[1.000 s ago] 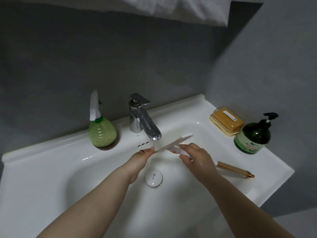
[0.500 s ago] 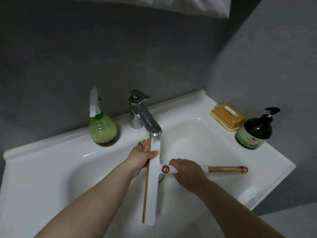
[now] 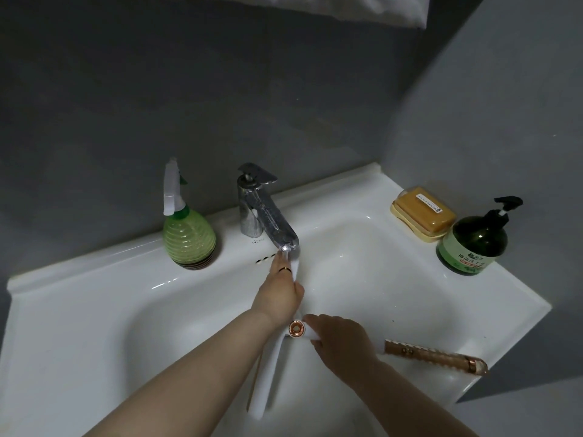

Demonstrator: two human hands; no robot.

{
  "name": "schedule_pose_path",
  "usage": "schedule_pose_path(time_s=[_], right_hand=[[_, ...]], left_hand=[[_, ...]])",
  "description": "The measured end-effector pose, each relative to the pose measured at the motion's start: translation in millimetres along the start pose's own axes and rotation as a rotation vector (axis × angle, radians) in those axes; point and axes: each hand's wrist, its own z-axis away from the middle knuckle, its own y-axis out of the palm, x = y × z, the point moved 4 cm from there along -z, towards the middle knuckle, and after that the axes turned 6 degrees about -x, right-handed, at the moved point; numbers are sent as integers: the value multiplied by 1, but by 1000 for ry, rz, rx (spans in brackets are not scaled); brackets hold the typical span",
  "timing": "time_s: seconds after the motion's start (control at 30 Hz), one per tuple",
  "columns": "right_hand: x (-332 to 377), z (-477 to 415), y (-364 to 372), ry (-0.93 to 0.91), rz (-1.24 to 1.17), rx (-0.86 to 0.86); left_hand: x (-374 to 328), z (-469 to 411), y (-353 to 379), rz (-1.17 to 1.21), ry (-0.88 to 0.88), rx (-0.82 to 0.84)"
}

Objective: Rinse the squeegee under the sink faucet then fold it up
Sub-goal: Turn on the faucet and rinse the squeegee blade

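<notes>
The white squeegee point(image 3: 268, 373) is spread in a T over the white sink basin point(image 3: 362, 288). Its long blade runs from under the chrome faucet point(image 3: 266, 216) spout down toward me. My left hand point(image 3: 279, 294) is wrapped around the blade's upper part, just below the spout. A rose-gold hinge cap point(image 3: 296, 328) marks the joint. My right hand point(image 3: 342, 343) grips the white handle beside that joint. The handle's rose-gold ribbed end point(image 3: 435, 356) sticks out to the right over the basin's rim. Water flow is too faint to tell.
A green spray bottle point(image 3: 188, 236) stands left of the faucet. At the right back corner sit an orange soap bar in a yellow dish point(image 3: 424, 212) and a dark green pump bottle point(image 3: 474, 241). Grey walls close in behind and right. A white towel point(image 3: 347, 7) hangs above.
The blade swung from lying across under the spout to pointing toward me. My left hand has since closed around its upper part, and the whole squeegee shifted slightly lower.
</notes>
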Motion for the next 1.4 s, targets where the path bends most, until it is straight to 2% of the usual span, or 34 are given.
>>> schedule_pose_path(time_s=[0.17,0.3,0.37,0.53,0.63,0.7,0.83,0.97,1.1,1.17,1.27,1.4], right_hand=[[-2,4,-2,43,14,-26],[6,8,-19,-24,74,-164],[8,7,-29,-28,78,-222],[8,3,-31,-90,-108,-126],[6,-1,-30,-65,-49,-93],[4,1,-35,-93,8,-173],[4,2,-34,-61,76,-202],[3,2,-35,-87,-56,-207],[-5,-5,-29,-125,-102,-132],[-8,-6,-26,-133,-107,-122],[-12,-5,-21,-105,-139,-108],[-12,-7,-19,-113,-126,-109]], left_hand=[[10,13,9,-72,78,-103],[24,29,16,-208,309,-124],[25,28,15,-231,364,-101],[11,-1,-9,-237,340,-101],[8,2,-4,-240,302,-69],[10,20,12,-277,376,-19],[19,31,23,-306,448,18],[10,6,7,-186,317,-8],[11,0,7,29,173,-28],[16,1,10,286,51,-70],[34,2,4,714,-262,-100],[49,2,-5,751,-437,-144]])
